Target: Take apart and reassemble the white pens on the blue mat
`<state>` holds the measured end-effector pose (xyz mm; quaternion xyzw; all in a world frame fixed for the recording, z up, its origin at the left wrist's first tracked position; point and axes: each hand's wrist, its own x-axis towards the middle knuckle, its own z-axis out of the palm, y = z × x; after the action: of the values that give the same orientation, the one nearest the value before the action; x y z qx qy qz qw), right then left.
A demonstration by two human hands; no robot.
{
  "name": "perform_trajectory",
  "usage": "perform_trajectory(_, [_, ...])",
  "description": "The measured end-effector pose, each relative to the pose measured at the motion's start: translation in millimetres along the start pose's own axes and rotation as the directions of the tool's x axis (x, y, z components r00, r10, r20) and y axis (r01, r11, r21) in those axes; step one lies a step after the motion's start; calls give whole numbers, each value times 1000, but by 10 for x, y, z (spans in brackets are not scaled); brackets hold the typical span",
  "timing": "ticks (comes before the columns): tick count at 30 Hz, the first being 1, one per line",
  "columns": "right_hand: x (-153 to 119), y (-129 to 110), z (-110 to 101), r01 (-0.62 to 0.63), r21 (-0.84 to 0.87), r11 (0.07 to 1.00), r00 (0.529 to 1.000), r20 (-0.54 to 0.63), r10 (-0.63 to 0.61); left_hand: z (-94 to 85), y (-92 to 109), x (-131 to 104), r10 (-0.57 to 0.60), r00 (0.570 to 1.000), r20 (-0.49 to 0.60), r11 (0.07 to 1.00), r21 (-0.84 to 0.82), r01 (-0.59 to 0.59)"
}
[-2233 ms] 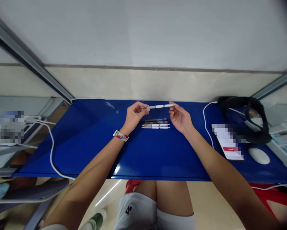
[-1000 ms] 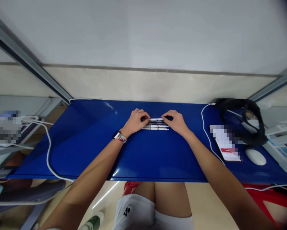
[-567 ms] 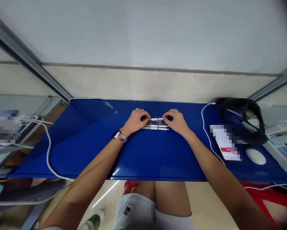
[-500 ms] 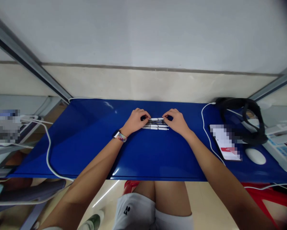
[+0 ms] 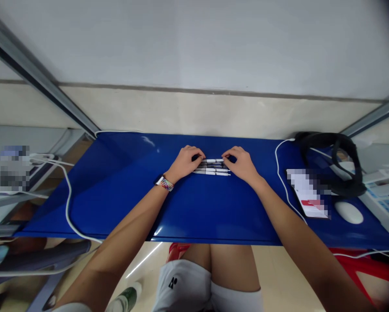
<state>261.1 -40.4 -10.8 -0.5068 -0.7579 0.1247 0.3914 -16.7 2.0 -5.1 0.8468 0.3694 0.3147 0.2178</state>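
Note:
Several slim white-and-dark pens [image 5: 214, 173] lie side by side on the blue table [image 5: 194, 208], pointing left to right in a small stack of rows. At the left ends of the pens is my left hand [image 5: 186, 163], thumb and fingers curled in a pinch on the farthest white pen [image 5: 215, 160]. My right hand [image 5: 243, 165] mirrors it, pinching that same pen near its right end. Both hands partly cover the ends of the nearer pens.
To the right are a phone [image 5: 306, 193], a white computer mouse [image 5: 348, 212] and a black headset with straps [image 5: 353, 173]. A white cable [image 5: 280, 173] runs past the phone; another cable [image 5: 69, 203] crosses the left side. A pale wall [image 5: 181, 110] stands behind the table.
The view has shifted very slightly. Both hands stay at the ends of the pens, with almost no movement of the row.

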Motion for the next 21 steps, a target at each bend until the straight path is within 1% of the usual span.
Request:
perform_trajectory(2, [-4,-15,-1,21,-3,1000,999,-25,-21,-5,4,6,-21,1000,-11,1000,-19,21])
perform_trajectory(5, [-14,-94,-8,127,-9,992,991,-39,-127,-18,20,14,-74,997,-25,996,-41,73])
perform_trajectory(8, [-37,-251,-13,259,15,966,966,18,-259,-26,27,17,-121,992,-41,991,-58,119])
perform_trajectory(11, [-71,-428,-8,340,63,938,933,101,-345,-23,16,16,-141,988,-62,988,-80,136])
perform_trajectory(15, [-102,-563,-2,370,63,927,910,177,-375,-17,-4,16,-160,983,-87,980,-134,147])
perform_trajectory(18, [-104,-574,-11,357,86,930,903,222,-368,-18,-9,18,-168,980,-102,971,-186,147])
perform_trajectory(21, [-93,-549,-37,314,109,943,910,247,-332,-20,-10,18,-173,979,-109,969,-200,149])
